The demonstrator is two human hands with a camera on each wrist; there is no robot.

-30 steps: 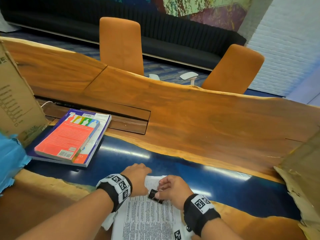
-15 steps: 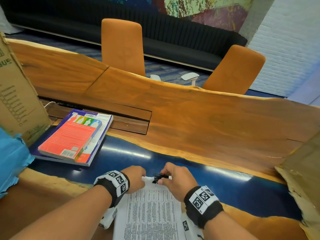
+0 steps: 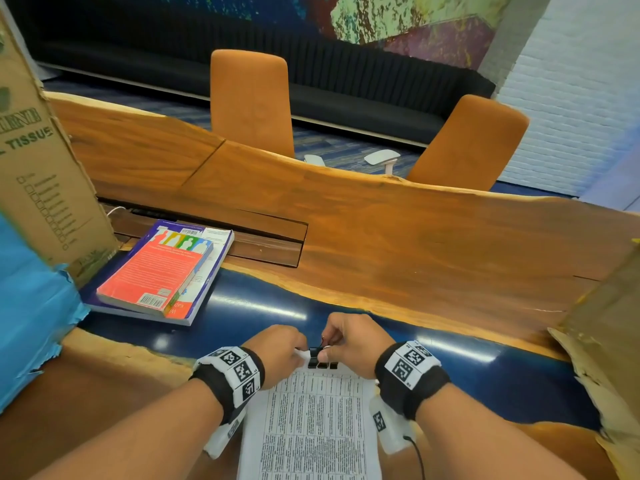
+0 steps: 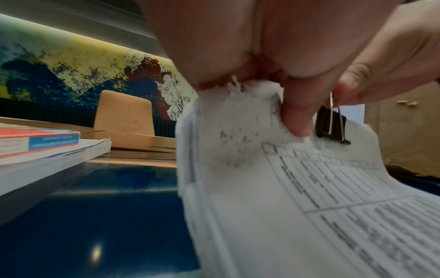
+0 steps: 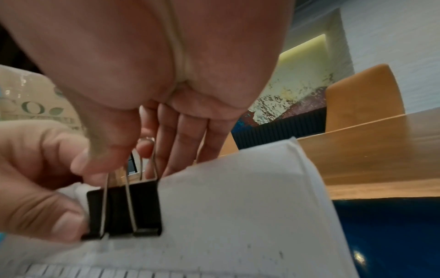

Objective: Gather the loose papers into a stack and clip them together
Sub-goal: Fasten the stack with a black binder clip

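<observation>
A stack of printed papers [image 3: 311, 420] lies near the table's front edge, its far end lifted off the blue surface. A black binder clip [image 3: 320, 358] sits over the middle of the stack's top edge [image 5: 238, 197]. My right hand [image 3: 349, 337] pinches the clip's wire handles [image 5: 142, 165] between thumb and fingers; the handles stand upright. My left hand [image 3: 280, 348] pinches the papers' top edge just left of the clip, thumb [image 4: 297, 116] on the top sheet. In the left wrist view the clip [image 4: 332, 126] shows beside that thumb, and the sheets [image 4: 297, 188] curve downward.
Two stacked books [image 3: 162, 271] lie to the left on the blue inlay. A cardboard box [image 3: 45, 188] with blue wrap [image 3: 31, 323] stands at far left; torn cardboard [image 3: 606, 341] at right. Beyond the wooden tabletop [image 3: 415, 237] stand two orange chairs [image 3: 252, 102].
My right hand carried the clip from above the page up to the papers' top edge, where it now sits clamped. My left hand stayed at the top edge.
</observation>
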